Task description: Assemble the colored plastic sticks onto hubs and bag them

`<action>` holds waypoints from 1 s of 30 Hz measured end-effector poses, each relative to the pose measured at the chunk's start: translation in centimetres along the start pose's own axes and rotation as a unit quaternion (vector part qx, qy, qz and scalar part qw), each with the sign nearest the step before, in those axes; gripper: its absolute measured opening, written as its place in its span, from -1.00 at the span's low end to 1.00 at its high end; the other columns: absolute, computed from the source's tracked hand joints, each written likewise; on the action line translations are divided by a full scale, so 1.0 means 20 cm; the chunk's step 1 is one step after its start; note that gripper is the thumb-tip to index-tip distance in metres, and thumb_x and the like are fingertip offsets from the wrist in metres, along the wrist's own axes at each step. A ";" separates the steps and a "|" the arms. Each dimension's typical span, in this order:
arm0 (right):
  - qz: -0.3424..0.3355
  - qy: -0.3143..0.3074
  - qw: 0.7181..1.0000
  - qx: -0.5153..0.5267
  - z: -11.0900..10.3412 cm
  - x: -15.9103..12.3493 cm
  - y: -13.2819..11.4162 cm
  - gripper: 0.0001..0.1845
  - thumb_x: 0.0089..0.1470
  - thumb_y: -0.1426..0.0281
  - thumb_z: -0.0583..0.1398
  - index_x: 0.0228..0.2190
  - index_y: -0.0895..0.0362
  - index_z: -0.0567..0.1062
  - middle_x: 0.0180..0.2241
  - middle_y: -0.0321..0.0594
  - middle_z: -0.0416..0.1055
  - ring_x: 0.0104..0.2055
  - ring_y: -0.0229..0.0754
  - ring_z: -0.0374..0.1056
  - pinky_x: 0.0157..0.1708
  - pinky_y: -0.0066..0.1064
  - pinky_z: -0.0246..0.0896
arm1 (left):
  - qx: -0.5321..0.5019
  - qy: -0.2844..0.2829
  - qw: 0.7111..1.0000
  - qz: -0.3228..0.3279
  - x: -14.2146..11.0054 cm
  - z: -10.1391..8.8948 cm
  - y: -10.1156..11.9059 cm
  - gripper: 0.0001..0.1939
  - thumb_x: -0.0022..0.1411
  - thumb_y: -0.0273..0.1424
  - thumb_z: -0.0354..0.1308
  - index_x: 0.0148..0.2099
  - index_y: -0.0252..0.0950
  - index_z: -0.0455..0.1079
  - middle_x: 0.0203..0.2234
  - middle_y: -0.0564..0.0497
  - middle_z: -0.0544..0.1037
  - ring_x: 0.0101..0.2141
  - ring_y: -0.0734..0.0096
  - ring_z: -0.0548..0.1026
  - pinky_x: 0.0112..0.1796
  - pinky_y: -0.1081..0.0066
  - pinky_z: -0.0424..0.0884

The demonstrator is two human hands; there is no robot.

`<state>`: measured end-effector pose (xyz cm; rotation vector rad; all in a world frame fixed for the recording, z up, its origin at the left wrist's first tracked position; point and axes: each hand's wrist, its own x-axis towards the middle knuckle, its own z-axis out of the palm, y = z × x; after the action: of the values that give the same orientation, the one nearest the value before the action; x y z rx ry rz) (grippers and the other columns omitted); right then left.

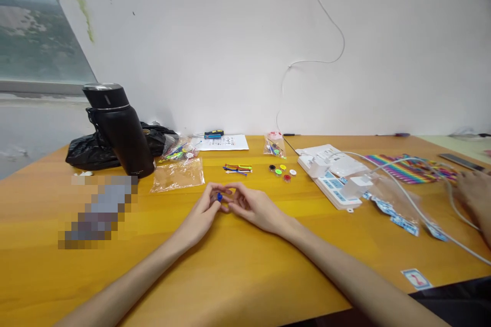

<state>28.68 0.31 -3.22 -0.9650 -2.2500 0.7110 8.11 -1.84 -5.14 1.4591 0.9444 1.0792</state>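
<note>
1. Pinching 1 small blue piece (219,196) b/w thumb & fingers of L hand (205,209); located at L fingertips, b/w both hands.
2. R hand (258,206): curved, thumb & fingers spread a bit, facing L fingertips, right beside piece; can't tell re: contact w/ it.
3. Just beyond fingers: 1 loose group of thin strips (240,166), incl. orange, yellow & blue; overlapping, exact no. unclear.
4. Beyond & R of fingers: 5 discs (287,178), close tog. - 1 black, 1 yellow, 1 green, 1 white, 1 red.
5. Farther beyond discs, nr wall: 1 small clear bag (274,146) w/ coloured bits, qty unclear.
6. Beyond & L of fingers: 1 flat clear sleeve (178,176); behind that, 1 bag of coloured parts (179,150), can't count contents.
7. Far beyond fingers, nr wall: 1 printed paper (235,144), plus 2 screwdrivers (214,136) at its far edge.
8. Well L of fingers: 1 black bottle (125,135), standing; 1 black plastic bag (90,152) behind it; nearer, 1 pixelated patch (102,209), details hidden.
9. R of fingers, past discs: 1 white power strip (335,190) w/ 2 white plugs (356,186).
10. Farther R: 1 rainbow-striped item (402,169), several blue-white packets (404,225), 1 co-worker's hand (475,194) at far edge.
11. Nearer than fingers, well R: 1 small card (417,279), red mark on it, nr table edge.
</note>
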 end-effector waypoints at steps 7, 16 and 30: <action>-0.014 -0.018 0.999 0.025 -0.04 0.00 0.00 -0.59 0.27 0.27 0.22 0.12 0.00 0.37 -0.39 -0.38 0.37 -0.41 -0.30 0.28 -0.36 -0.49 0.16 | -0.065 -0.064 0.995 -0.031 -0.02 0.01 0.04 -0.58 0.42 -0.17 0.04 0.24 -0.17 0.16 0.21 -0.16 0.40 0.11 0.14 0.47 0.18 0.11 0.31; -0.023 0.022 0.999 0.041 -0.01 0.00 -0.01 -0.65 0.30 0.16 0.17 0.04 0.02 0.44 -0.43 -0.35 0.36 -0.44 -0.27 0.25 -0.40 -0.47 0.16 | -0.049 -0.101 0.993 -0.027 -0.03 0.02 0.03 -0.50 0.44 -0.16 0.02 0.34 -0.14 0.13 0.25 -0.11 0.38 0.20 0.16 0.38 0.22 0.12 0.27; -0.016 0.288 0.957 -0.018 -0.29 0.01 0.01 -0.73 0.24 0.21 0.23 -0.08 0.08 0.43 -0.43 -0.30 0.41 -0.44 -0.25 0.30 -0.38 -0.43 0.23 | 0.040 -0.103 0.994 -0.016 -0.05 0.03 0.06 -0.68 0.45 -0.26 -0.04 0.16 -0.25 0.22 0.03 -0.17 0.49 -0.04 0.24 0.49 0.09 0.11 0.32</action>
<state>32.67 1.87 0.76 -0.9954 -1.7616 0.3140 8.43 -3.07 -4.03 1.5821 0.8704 0.8566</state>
